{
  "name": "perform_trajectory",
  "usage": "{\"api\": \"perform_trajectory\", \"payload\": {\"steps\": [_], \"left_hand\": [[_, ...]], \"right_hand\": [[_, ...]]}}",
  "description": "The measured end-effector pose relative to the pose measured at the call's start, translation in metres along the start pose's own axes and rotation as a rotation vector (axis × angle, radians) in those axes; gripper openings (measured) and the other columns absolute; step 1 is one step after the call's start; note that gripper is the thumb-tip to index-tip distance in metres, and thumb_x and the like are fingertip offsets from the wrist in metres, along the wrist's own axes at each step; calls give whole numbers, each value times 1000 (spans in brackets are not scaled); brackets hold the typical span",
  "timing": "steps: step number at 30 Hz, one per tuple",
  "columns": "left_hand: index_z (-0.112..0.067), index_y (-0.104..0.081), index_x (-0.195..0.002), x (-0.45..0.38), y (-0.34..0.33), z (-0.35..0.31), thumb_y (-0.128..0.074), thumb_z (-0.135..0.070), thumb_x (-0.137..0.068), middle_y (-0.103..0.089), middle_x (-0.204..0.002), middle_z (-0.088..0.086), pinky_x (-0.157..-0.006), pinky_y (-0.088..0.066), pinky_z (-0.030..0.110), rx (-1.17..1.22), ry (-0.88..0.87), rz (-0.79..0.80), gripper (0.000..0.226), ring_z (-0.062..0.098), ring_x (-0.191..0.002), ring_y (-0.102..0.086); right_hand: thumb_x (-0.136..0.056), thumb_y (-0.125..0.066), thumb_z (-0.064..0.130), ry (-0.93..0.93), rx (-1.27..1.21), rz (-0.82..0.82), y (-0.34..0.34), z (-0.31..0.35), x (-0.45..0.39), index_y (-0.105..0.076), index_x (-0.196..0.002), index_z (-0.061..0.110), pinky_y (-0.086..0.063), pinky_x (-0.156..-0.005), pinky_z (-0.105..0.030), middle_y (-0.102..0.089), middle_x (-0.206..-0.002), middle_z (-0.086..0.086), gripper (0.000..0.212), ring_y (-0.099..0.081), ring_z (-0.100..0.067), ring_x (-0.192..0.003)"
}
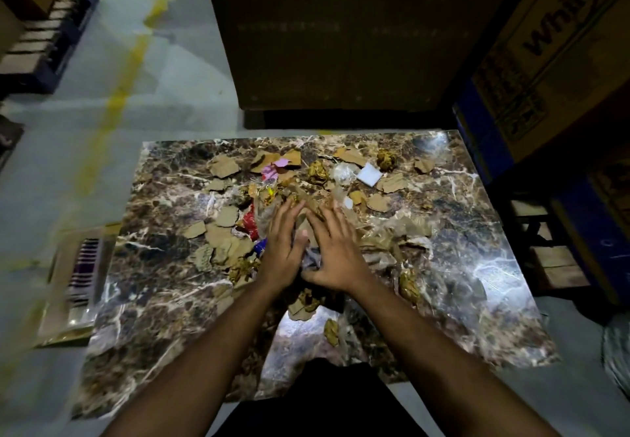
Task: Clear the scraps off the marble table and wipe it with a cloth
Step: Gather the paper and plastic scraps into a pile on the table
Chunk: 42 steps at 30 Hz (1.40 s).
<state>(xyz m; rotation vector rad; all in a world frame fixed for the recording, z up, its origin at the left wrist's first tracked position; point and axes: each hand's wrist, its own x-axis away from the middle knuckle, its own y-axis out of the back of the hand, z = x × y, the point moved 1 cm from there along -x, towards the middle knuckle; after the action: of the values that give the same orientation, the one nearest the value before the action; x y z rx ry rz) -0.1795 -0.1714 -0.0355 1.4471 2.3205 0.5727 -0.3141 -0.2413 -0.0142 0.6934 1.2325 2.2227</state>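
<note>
The brown marble table (153,293) is strewn with scraps: torn cardboard pieces (225,167), crumpled gold foil balls (387,159), a pink paper scrap (271,170), a red wrapper (250,222), a white square piece (370,174) and thin clear plastic (402,232). My left hand (284,242) and my right hand (335,249) lie side by side at the table's middle, fingers straight and pointing away from me, pressing on a heap of scraps. A grey crumpled piece (312,259) shows between the two hands. No cloth is in view.
A large dark cardboard box (334,34) stands beyond the table's far edge. A printed carton (552,48) rises at the right. A flat box with a barcode (81,276) lies on the floor at the left. Grey floor with a yellow line (126,72) extends left.
</note>
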Motion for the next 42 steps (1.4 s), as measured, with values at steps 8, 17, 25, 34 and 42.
{"api": "perform_trajectory", "payload": {"steps": [8, 17, 25, 34, 42], "left_hand": [[-29, -3, -160, 12, -8, 26, -7, -65, -100, -16, -167, -3, -125, -10, 49, -638, -61, 307, 70, 16, -154, -12], [-21, -18, -159, -2, 24, 1, -21, -57, -103, -20, -165, 2, -124, -8, 48, -548, -104, 288, 67, 19, -152, -12], [-21, -46, -137, -1, 87, 23, -31, -55, -99, -49, -134, 2, -102, -42, 42, -405, 6, -31, 53, 19, -122, -40], [-22, -37, -149, -2, 151, 109, -48, -49, -99, -34, -156, 10, -113, -33, 48, -626, 328, 66, 58, 34, -138, -30], [-17, -50, -139, -5, 157, 139, -58, -18, -96, -41, -145, 12, -104, -38, 46, -639, 302, 157, 43, 36, -128, -34]], "right_hand": [[-60, -86, 60, -7, -106, 193, -2, -16, -1, 28, -155, 34, 1, -124, -57, 17, -170, -3, 151, 15, -26, -155], [-67, -40, 91, 46, -95, 140, 44, -3, -21, -9, -162, 34, -4, -123, -60, 1, -171, 5, 114, 4, -20, -157], [-95, -38, 67, 194, 205, -106, 86, 58, -84, -60, -125, 29, -35, -103, -47, -58, -132, 0, 53, -43, -21, -126], [-89, -69, 45, 263, 315, 231, 30, 123, -221, -54, -140, 20, -44, -105, -41, -51, -141, -12, 58, -48, -32, -130], [-85, -72, 52, 255, 489, 321, -34, 139, -285, -23, -159, 34, -28, -118, -50, -9, -168, -16, 90, -22, -43, -150]]}}
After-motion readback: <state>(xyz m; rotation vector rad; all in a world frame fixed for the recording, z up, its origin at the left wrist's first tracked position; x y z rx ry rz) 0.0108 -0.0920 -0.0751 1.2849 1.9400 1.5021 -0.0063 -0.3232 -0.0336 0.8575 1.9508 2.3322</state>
